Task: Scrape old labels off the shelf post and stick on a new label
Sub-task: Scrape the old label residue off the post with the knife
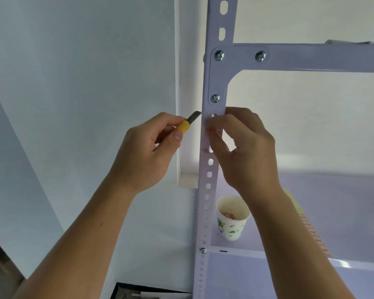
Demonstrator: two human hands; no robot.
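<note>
A white perforated shelf post (pixel 208 182) runs up the middle of the view. Faint reddish label residue (pixel 205 149) marks its front face near the slots. My left hand (pixel 147 152) grips a yellow utility knife (pixel 185 125), whose grey blade tip sits at the post's left edge. My right hand (pixel 244 147) pinches at the post's front face with thumb and fingertips, just right of the blade. Whatever lies between those fingertips is too small to tell.
A paper cup (pixel 232 219) with green print holds reddish scraps on the lower shelf (pixel 311 255). A yellowish sheet (pixel 298 210) lies behind my right forearm. An upper shelf beam (pixel 311 58) is bolted to the post. A white wall is at left.
</note>
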